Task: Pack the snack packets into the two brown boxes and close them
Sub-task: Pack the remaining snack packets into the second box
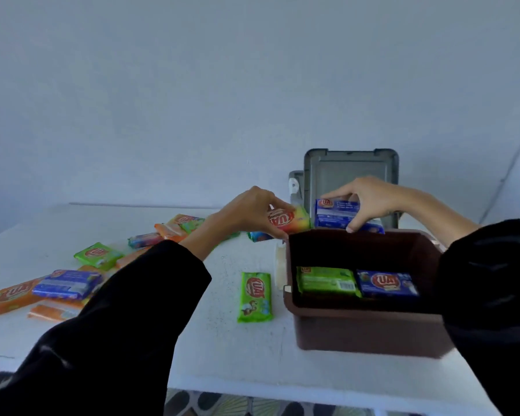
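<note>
An open brown box (364, 331) stands at the right of the white table. Inside it lie a green packet (327, 280) and a blue packet (388, 284) side by side. My right hand (370, 199) grips a blue packet (336, 214) above the box's far rim. My left hand (249, 213) holds a rainbow-coloured packet (291, 219) just left of that rim. Behind the box a grey lid (351, 172) stands upright. A second brown box cannot be made out.
A green packet (255, 296) lies alone just left of the box. Several orange, green and blue packets (69, 283) are scattered over the table's left half. The table's front edge (252, 385) runs near me, with patterned floor below.
</note>
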A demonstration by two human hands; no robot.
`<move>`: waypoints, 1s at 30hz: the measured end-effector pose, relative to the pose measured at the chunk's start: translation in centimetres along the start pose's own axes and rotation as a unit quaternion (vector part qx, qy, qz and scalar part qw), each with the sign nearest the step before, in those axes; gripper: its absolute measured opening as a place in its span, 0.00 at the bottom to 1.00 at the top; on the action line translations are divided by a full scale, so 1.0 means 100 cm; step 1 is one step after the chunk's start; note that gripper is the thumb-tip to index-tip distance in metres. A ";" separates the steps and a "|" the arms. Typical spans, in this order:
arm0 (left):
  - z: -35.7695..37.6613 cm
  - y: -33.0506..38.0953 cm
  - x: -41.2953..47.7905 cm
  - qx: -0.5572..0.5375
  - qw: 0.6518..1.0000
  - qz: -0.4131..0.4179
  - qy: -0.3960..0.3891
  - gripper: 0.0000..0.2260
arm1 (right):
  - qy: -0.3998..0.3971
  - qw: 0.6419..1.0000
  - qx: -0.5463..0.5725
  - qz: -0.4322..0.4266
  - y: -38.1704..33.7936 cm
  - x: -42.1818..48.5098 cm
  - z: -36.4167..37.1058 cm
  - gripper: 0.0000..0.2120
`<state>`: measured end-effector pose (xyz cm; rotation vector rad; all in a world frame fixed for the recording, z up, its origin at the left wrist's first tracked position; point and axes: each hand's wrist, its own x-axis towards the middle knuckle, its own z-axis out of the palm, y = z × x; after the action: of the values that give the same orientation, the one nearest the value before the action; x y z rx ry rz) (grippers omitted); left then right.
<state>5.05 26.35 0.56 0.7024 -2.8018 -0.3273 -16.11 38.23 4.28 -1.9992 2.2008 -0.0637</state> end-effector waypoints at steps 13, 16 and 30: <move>0.099 0.075 0.052 0.082 0.986 0.056 -0.135 0.29 | -0.029 0.997 -0.010 0.071 0.083 -0.056 0.075 0.38; 0.113 0.068 0.054 0.096 0.983 0.041 -0.148 0.28 | -0.019 0.998 -0.013 0.064 0.088 -0.053 0.093 0.38; 0.129 0.069 0.061 0.109 0.978 0.072 -0.160 0.25 | -0.022 0.997 -0.038 0.055 0.096 -0.037 0.115 0.33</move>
<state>-6.79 31.37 -8.75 0.5229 -3.2108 -0.1127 -23.51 43.84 -8.12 -1.8936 2.3132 0.0801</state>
